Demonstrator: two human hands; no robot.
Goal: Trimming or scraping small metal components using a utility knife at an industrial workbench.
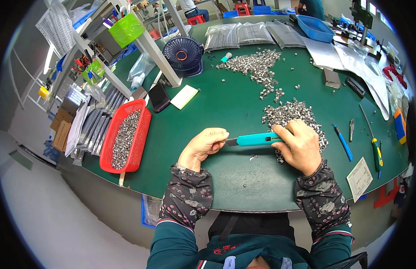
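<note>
My right hand (302, 147) is wrapped round the teal handle of a utility knife (252, 140), held level above the table with its blade extended to the left. The fingers of my left hand (202, 144) are pinched together right by the blade's tip. What they hold, if anything, is too small and hidden to make out. Beyond and partly under my right hand lies a heap of small shiny metal rings (289, 113). A few tiny bits lie on the table below the knife.
A larger spread of metal pieces (255, 65) lies farther back on the green table (194, 107). At left stand a red basket (143, 134) of pieces, a phone (159, 97) and a fan (183, 54). A blue pen-shaped tool (343, 142) and a screwdriver (376, 152) lie at right.
</note>
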